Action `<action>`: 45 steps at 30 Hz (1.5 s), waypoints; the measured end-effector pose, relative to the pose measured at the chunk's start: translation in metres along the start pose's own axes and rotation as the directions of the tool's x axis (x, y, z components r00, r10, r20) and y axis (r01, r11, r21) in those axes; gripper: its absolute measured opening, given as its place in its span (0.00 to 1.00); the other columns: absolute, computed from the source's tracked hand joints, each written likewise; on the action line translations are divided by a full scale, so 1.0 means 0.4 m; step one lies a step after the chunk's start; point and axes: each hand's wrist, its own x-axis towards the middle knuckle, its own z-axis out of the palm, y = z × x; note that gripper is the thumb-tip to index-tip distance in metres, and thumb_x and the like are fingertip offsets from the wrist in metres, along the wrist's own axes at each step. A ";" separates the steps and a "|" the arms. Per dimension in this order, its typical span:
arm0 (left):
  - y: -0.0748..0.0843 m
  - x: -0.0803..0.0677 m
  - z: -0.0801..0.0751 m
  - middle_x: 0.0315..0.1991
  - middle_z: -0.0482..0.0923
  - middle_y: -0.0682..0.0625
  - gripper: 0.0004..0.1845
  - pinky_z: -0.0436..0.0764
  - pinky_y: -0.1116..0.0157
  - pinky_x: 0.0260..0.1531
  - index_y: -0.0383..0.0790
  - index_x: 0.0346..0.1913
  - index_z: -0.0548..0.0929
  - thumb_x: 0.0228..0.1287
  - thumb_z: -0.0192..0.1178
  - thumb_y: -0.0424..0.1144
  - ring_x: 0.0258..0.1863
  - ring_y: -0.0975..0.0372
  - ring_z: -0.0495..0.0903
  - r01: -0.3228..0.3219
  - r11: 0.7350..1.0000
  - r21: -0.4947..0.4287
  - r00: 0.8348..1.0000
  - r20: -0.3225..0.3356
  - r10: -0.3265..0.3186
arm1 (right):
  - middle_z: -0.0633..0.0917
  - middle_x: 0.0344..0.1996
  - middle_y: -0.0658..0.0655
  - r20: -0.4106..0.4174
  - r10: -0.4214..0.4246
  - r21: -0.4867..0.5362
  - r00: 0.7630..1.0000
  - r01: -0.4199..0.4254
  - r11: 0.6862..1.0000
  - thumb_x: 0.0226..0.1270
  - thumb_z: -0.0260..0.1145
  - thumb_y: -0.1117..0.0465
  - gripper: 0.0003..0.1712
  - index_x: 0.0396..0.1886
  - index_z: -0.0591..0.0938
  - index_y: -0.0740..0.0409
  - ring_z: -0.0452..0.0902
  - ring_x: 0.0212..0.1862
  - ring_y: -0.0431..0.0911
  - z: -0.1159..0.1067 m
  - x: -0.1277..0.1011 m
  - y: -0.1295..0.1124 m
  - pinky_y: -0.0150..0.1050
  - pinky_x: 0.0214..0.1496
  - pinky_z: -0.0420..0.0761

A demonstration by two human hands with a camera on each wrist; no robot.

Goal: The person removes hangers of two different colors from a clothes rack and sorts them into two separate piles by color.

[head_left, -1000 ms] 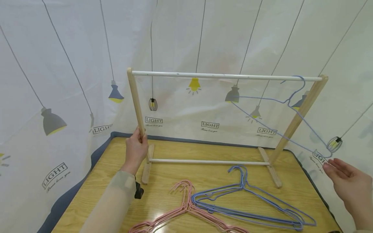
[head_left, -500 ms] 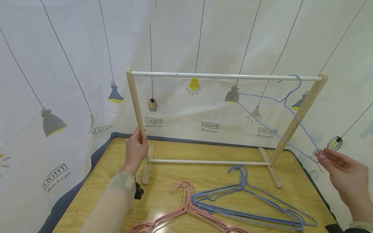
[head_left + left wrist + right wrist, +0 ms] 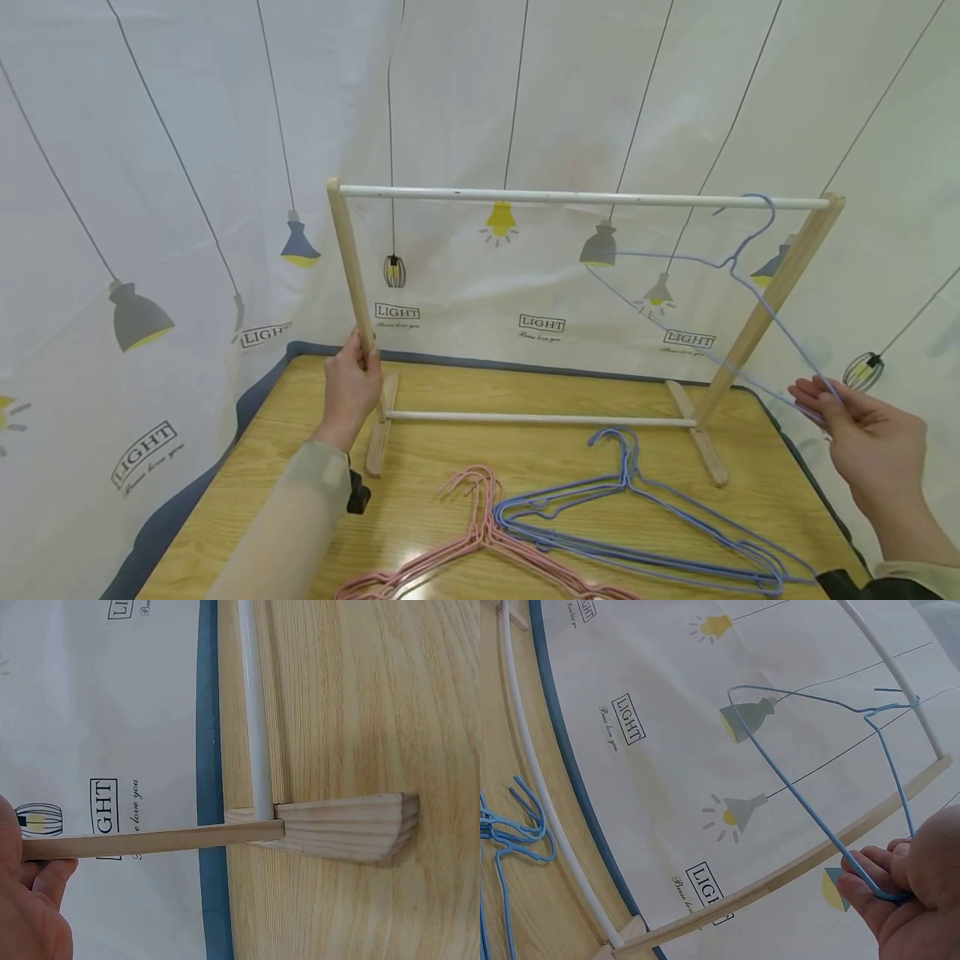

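Note:
A blue wire hanger [image 3: 733, 259] hangs by its hook from the white top bar [image 3: 555, 197] of a small wooden clothes rack, close to the right post [image 3: 780, 283]. My right hand [image 3: 877, 437] holds the hanger's lower right corner, thumb and fingers about the wire, as the right wrist view shows too. The hanger is swung askew, its far corner pointing left. On the other side, my left hand [image 3: 351, 390] grips the rack's left post [image 3: 348, 258] about halfway up; in the left wrist view that post [image 3: 150, 842] runs down to its wooden foot [image 3: 345, 825].
Several blue hangers [image 3: 626, 483] lie stacked on the wooden table [image 3: 247, 492], in front of the rack. Several pink hangers [image 3: 483, 537] overlap them on the left. A white lower bar [image 3: 540, 418] joins the rack's feet. Lamp-printed cloth [image 3: 450, 100] stands behind.
My right hand has moved left and taken hold of the hanger's corner. The hanger's hook has slid slightly left on the bar. My left hand stays on the post.

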 end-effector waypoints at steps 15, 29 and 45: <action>0.001 0.003 0.004 0.45 0.89 0.36 0.08 0.86 0.49 0.32 0.35 0.54 0.83 0.78 0.60 0.30 0.36 0.49 0.89 -0.002 1.000 -0.002 1.000 -0.009 0.002 | 0.91 0.38 0.45 -0.200 0.044 0.112 0.979 -0.021 0.994 0.81 0.55 0.73 0.23 0.69 0.69 0.82 0.89 0.37 0.35 0.015 0.010 -0.053 0.27 0.43 0.82; -0.004 0.000 0.004 0.44 0.89 0.36 0.08 0.84 0.52 0.29 0.35 0.54 0.83 0.78 0.59 0.31 0.31 0.50 0.86 -0.019 1.000 0.007 1.000 -0.020 0.019 | 0.90 0.45 0.49 -0.121 -0.016 0.217 0.993 0.042 0.975 0.83 0.55 0.67 0.27 0.74 0.68 0.76 0.89 0.45 0.36 0.005 -0.012 -0.096 0.28 0.47 0.82; -0.004 -0.001 0.003 0.41 0.89 0.36 0.05 0.83 0.53 0.27 0.34 0.50 0.81 0.79 0.59 0.31 0.29 0.51 0.85 -0.019 1.000 0.014 1.000 -0.012 0.019 | 0.91 0.45 0.62 0.177 -0.022 0.333 0.984 -0.039 0.942 0.81 0.57 0.72 0.16 0.58 0.87 0.61 0.90 0.45 0.49 -0.014 -0.061 -0.061 0.36 0.49 0.83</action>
